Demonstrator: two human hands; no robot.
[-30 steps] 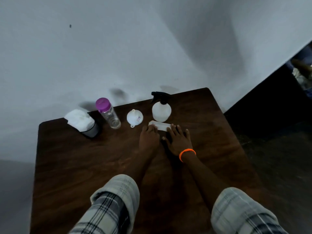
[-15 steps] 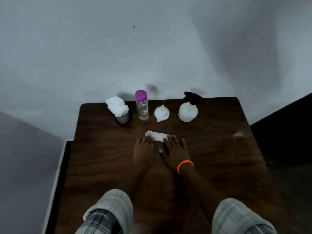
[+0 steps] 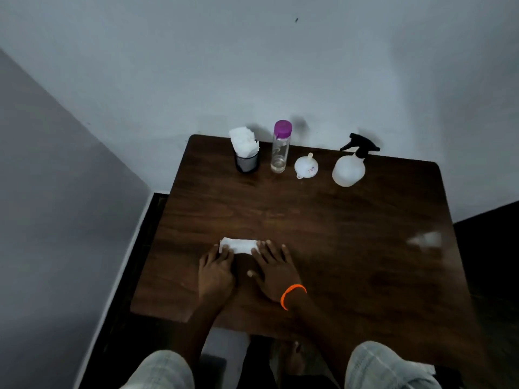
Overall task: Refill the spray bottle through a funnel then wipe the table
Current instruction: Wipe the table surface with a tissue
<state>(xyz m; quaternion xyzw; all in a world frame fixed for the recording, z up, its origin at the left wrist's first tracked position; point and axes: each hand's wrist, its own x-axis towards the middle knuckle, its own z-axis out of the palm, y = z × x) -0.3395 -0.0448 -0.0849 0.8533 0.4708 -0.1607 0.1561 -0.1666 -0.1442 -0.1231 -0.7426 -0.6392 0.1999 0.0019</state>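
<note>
Pulled back toward the near edge since half a second ago — both hands and the folded white paper tissue (image 3: 239,245) now well apart from the row of items along the far edge, where earlier just in front of them. Left hand (image 3: 216,272) flat on the dark brown wooden table (image 3: 351,248), fingers close together, their tips pressing down on the left end of the tissue. Right hand (image 3: 276,272) palm-down beside it, fingers spread apart, the first fingertips resting on the tissue's right end, thumb stretched out toward the left hand. Thin orange band (image 3: 292,295) around the right wrist. Tissue lying flat as a narrow strip, pinned between both sets of fingertips rather than gripped. Along the far edge, left to right: black mesh cup stuffed with white tissues (image 3: 247,155), tall clear plastic bottle with a purple cap (image 3: 280,147) upright and holding only a little liquid at the bottom, small white plastic funnel (image 3: 306,165) resting mouth-down with its spout pointing up, and round translucent white spray bottle with a black trigger head (image 3: 349,167) — trigger head fitted on top. Faint pale smear (image 3: 424,240) on the tabletop near the right edge, too blurred to identify. Pale checked sleeves (image 3: 390,369) low in the view.
</note>
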